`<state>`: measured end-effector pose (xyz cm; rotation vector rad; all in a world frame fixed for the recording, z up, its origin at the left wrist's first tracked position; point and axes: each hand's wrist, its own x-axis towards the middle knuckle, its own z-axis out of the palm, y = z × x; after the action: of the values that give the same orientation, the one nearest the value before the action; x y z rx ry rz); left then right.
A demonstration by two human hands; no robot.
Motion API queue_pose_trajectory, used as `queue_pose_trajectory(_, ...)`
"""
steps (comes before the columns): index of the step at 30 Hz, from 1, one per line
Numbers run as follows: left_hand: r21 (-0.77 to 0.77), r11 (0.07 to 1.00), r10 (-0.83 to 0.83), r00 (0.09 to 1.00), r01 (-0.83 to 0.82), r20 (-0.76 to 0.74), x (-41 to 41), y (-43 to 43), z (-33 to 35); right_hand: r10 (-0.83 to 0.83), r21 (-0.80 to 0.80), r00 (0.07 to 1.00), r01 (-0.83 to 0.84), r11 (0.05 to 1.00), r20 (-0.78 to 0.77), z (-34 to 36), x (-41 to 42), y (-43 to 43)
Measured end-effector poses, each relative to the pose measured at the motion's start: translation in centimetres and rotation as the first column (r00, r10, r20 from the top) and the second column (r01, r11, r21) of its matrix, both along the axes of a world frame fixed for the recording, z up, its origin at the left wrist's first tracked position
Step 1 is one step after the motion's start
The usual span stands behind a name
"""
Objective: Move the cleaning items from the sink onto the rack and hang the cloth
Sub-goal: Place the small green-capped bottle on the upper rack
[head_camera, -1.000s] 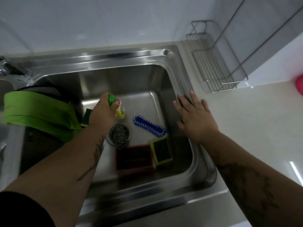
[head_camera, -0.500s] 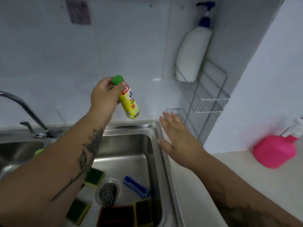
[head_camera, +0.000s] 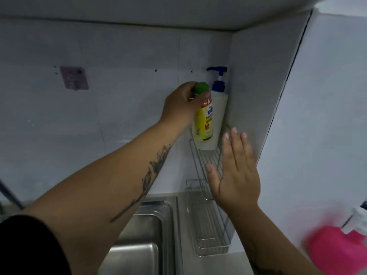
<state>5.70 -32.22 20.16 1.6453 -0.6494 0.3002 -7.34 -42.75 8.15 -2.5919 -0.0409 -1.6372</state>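
My left hand point(head_camera: 181, 103) grips a yellow bottle point(head_camera: 203, 124) with a green cap near its top. The bottle stands upright at the upper shelf of the wire rack point(head_camera: 206, 159), right beside a white pump bottle point(head_camera: 219, 108) with a blue pump. Whether its base rests on the shelf I cannot tell. My right hand point(head_camera: 235, 175) is open with fingers spread, held in front of the rack and holding nothing. The rack's lower shelf point(head_camera: 210, 231) holds nothing. Only a corner of the steel sink point(head_camera: 147, 235) shows; the items inside it and the cloth are out of view.
A pink spray bottle point(head_camera: 337, 249) stands on the counter at the right. A pinkish hook plate point(head_camera: 74, 77) is fixed to the tiled wall at the upper left. A side wall closes off the rack on its right.
My left hand lifted the yellow bottle out of the sink and carried it up and right to the rack's upper shelf. My right hand rose from the sink edge. The view tilted upward.
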Motion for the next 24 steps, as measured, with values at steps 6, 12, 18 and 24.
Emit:
queue_pose_trajectory(6, 0.196, 0.98, 0.024, 0.997, -0.039, 0.075, 1.8, -2.4, -4.4, 0.04, -0.018, 0.994, -0.038, 0.999, 0.101, -0.5, 0.6, -0.4)
queue_pose_trajectory(12, 0.197, 0.977, 0.045, 0.987, -0.075, 0.153, 1.7, -2.4, -6.0, 0.036, -0.016, 0.992, -0.034, 0.999, 0.123, -0.7, 0.7, -0.4)
queue_pose_trajectory(18, 0.32, 0.943, 0.037, 0.985, -0.089, 0.166, 1.2, -1.6, -6.5, 0.014, 0.0, 0.999, -0.014, 1.0, 0.052, -0.6, 0.4, -0.4)
queue_pose_trajectory(24, 0.302, 0.95, -0.007, 0.973, 0.079, -0.233, -0.9, 2.7, -7.1, 0.058, 0.106, 0.951, -0.027, 0.994, -0.304, 1.7, -1.2, 0.3)
